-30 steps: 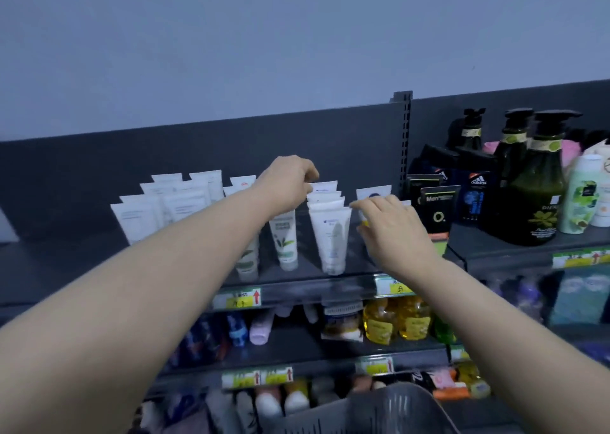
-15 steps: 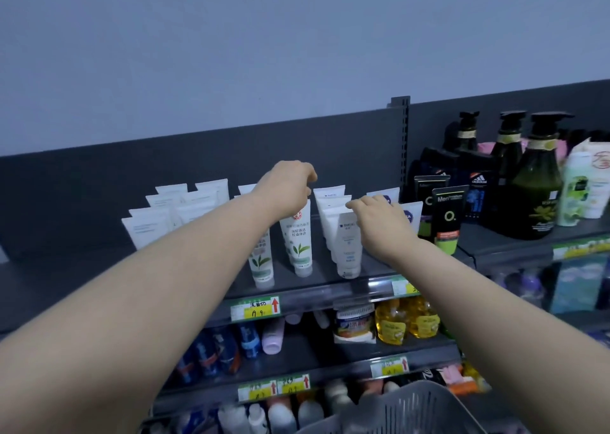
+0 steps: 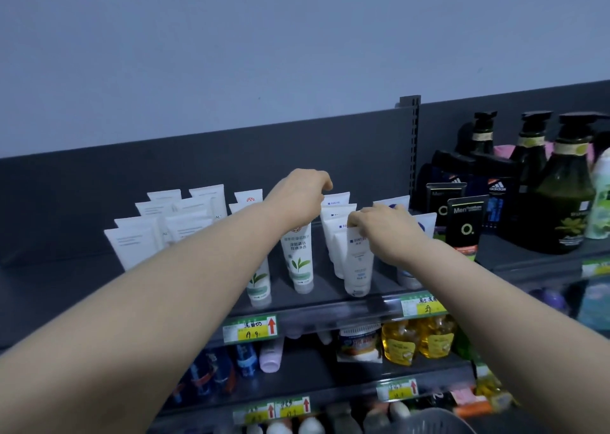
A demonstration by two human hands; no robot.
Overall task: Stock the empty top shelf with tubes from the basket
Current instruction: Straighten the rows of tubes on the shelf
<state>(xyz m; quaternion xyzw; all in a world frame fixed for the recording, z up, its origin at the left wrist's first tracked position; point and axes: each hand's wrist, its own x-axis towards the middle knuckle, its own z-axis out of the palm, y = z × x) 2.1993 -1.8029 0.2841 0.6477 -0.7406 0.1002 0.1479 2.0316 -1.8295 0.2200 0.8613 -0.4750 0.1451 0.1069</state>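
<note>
Above the top shelf (image 3: 66,288), my right hand (image 3: 386,227) pinched a probably light, squashy tube (image 3: 358,265) by its crimp; left hand (image 3: 298,199) curled, hold unclear.

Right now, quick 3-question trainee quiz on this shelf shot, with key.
1. True or false: the right hand pinches the front white tube of its row.
2. Which hand covers the top of the lettered tea-leaf tube? A left hand; B right hand; C neither.
3. Fill in: the dark pump bottles stand on the ___ side of the view.
Key: 1 true; 2 A; 3 right.
</note>
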